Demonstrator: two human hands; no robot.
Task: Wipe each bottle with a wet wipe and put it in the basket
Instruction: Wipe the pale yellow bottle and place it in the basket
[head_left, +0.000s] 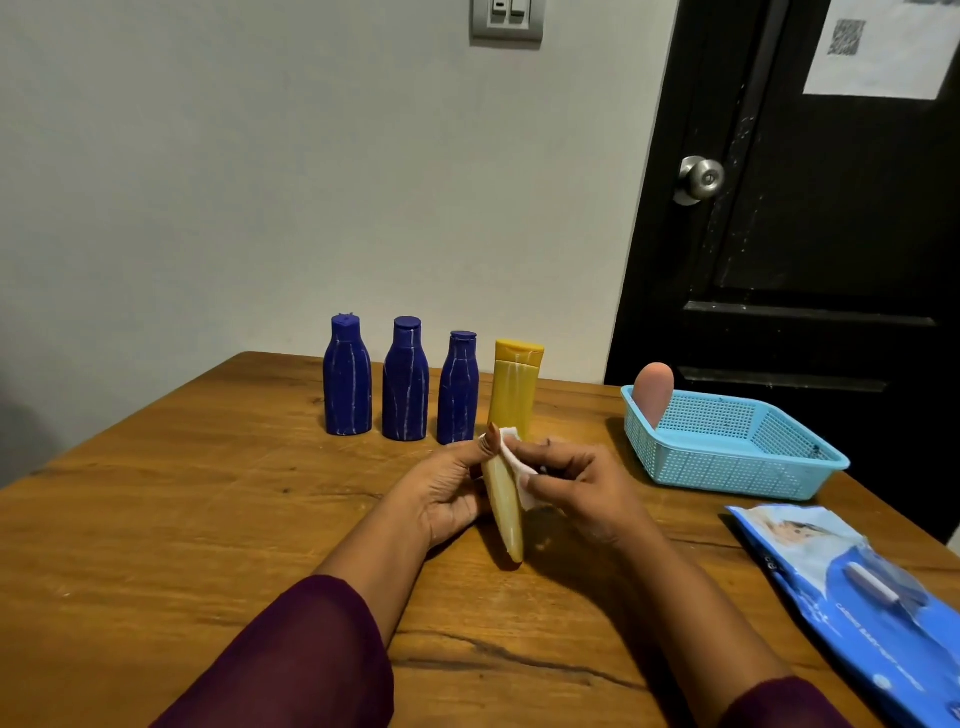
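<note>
— What is the left hand (447, 493) doing?

— It is gripping the yellow bottle (511, 395) around its lower body, thumb curled up the front. It is holding the bottle cap-up and slightly tilted. The narrow end is pointing down at the wooden table (156, 519); whether it is touching is unclear.

— And the right hand (576, 483)?

— It is pinching a white wet wipe (511, 452) between thumb and curled fingers, pressing it against the bottle's side just beside the left thumb.

— Where are the others sitting?

— Three blue bottles (406, 384), streaked with white, are standing upright in a row behind the hands, near the wall. A pink bottle (653, 392) is leaning in the far left corner of the blue basket (737, 467), off to the right.

— Anything nearer?

— A blue wipes packet (857, 587) is lying flat by the table's right edge, in front of the basket.
</note>
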